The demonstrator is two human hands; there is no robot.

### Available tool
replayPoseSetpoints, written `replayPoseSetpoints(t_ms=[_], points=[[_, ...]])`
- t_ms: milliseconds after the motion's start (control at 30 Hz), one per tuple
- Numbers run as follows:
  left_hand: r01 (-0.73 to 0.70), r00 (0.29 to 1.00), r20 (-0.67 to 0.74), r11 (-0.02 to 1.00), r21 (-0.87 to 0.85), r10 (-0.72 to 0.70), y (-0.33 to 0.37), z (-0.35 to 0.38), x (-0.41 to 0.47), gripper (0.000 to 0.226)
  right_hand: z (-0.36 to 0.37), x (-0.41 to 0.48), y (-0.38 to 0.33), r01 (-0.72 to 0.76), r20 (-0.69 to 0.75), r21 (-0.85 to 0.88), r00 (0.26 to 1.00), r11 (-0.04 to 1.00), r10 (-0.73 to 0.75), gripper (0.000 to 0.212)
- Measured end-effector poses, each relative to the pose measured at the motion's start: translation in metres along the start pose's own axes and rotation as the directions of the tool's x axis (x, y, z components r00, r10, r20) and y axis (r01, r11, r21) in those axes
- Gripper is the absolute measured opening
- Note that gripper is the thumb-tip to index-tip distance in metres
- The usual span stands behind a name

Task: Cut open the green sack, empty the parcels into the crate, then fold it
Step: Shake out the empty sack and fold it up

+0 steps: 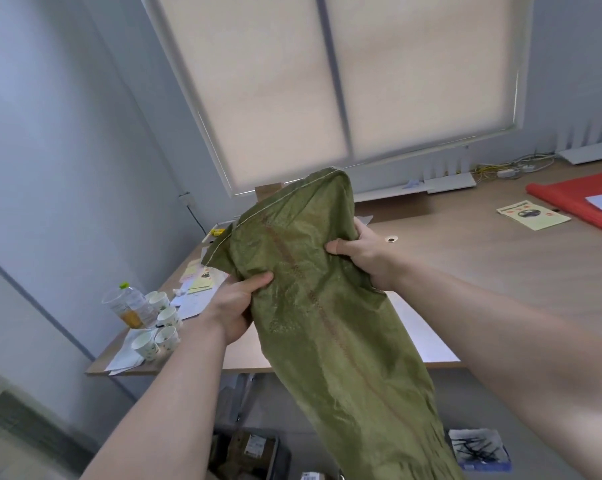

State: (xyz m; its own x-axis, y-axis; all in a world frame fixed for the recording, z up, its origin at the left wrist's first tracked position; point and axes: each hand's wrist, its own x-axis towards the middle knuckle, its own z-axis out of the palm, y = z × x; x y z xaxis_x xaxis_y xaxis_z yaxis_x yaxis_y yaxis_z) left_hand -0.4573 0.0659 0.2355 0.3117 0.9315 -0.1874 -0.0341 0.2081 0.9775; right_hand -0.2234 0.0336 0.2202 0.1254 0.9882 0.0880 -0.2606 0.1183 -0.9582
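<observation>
Overhead, green sack (pixel 327 306) hangs down — left hand (pixel 235 306), right hand (pixel 365 252) each grip its stitched end.

Green sack (pixel 327 306): woven plastic-looking cloth, slight sheen, crinkled. Table (pixel 483 258): matt wood-grain top. Paper cups (pixel 161 327), lower left. Bottle (pixel 133 306): clear plastic.

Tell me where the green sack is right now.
In the head view the green sack hangs at centre frame, stitched end up, gripped by the left hand and right hand, above the crate on the floor before the table.
</observation>
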Motion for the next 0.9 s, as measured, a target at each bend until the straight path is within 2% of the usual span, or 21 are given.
replayPoseSetpoints(t_ms=[100, 167, 233, 267, 333, 400, 467, 533, 633, 700, 733, 800, 833, 900], points=[[-0.038, 0.998, -0.053, 0.999, -0.011, 0.037, 0.001, -0.005, 0.001, 0.026, -0.009, 0.001, -0.004, -0.010, 0.020, 0.015, 1.000, 1.000, 0.009, 0.037], [-0.061, 0.996, -0.067, 0.998, -0.030, 0.059, 0.003, -0.008, 0.003, 0.026, -0.014, 0.003, -0.006, -0.055, 0.018, 0.056, 0.998, 0.997, 0.055, 0.040], [-0.100, 0.992, -0.081, 0.993, -0.062, 0.095, 0.005, -0.010, 0.006, 0.033, -0.013, 0.004, -0.007, -0.104, -0.061, 0.050, 0.992, 0.993, 0.107, 0.037], [-0.115, 0.990, -0.096, 0.990, -0.080, 0.108, 0.006, -0.011, 0.009, 0.040, -0.012, 0.005, -0.007, -0.122, -0.139, -0.035, 0.984, 0.992, 0.116, 0.035], [-0.133, 0.984, -0.133, 0.985, -0.107, 0.119, 0.006, -0.012, 0.011, 0.051, -0.014, 0.008, -0.003, -0.177, -0.324, -0.316, 0.944, 0.932, 0.070, 0.039], [-0.169, 0.975, -0.169, 0.978, -0.123, 0.147, 0.005, -0.014, 0.013, 0.043, -0.016, 0.009, 0.000, -0.194, -0.410, -0.486, 0.912, 0.852, -0.026, 0.043], [-0.216, 0.956, -0.229, 0.968, -0.127, 0.184, 0.001, -0.016, 0.015, 0.037, -0.018, 0.011, 0.003, -0.106, -0.334, -0.532, 0.938, 0.840, -0.093, 0.038], [-0.251, 0.928, -0.305, 0.964, -0.089, 0.213, -0.001, -0.020, 0.018, 0.045, -0.019, 0.013, 0.006, 0.012, -0.147, -0.580, 0.982, 0.815, -0.119, 0.028], [-0.272, 0.897, -0.369, 0.962, -0.031, 0.242, 0.000, -0.024, 0.024, 0.049, -0.015, 0.005, -0.002, 0.043, 0.103, -0.604, 0.994, 0.796, 0.024, 0.019], [-0.255, 0.894, -0.379, 0.967, 0.009, 0.239, 0.001, -0.028, 0.026, 0.057, -0.013, 0.001, -0.008, 0.002, 0.228, -0.619, 0.957, 0.785, 0.177, 0.038], [-0.239, 0.897, -0.379, 0.971, 0.021, 0.229, 0.001, -0.030, 0.026, 0.058, -0.013, -0.001, -0.011, -0.015, 0.257, -0.674, 0.933, 0.739, 0.254, 0.049], [-0.203, 0.909, -0.362, 0.978, 0.049, 0.206, 0.001, -0.036, 0.028, 0.056, -0.012, -0.003, -0.013, 0.040, 0.230, -0.868, 0.916, 0.495, 0.328, 0.065], [-0.186, 0.916, -0.351, 0.981, 0.059, 0.195, 0.000, -0.038, 0.028, 0.059, -0.011, -0.002, -0.011, 0.079, 0.204, -0.930, 0.923, 0.358, 0.325, 0.059], [-0.138, 0.926, -0.343, 0.987, 0.086, 0.159, 0.000, -0.040, 0.028, 0.081, -0.007, 0.001, -0.006, 0.111, 0.164, -0.971, 0.955, 0.212, 0.248, 0.024]])
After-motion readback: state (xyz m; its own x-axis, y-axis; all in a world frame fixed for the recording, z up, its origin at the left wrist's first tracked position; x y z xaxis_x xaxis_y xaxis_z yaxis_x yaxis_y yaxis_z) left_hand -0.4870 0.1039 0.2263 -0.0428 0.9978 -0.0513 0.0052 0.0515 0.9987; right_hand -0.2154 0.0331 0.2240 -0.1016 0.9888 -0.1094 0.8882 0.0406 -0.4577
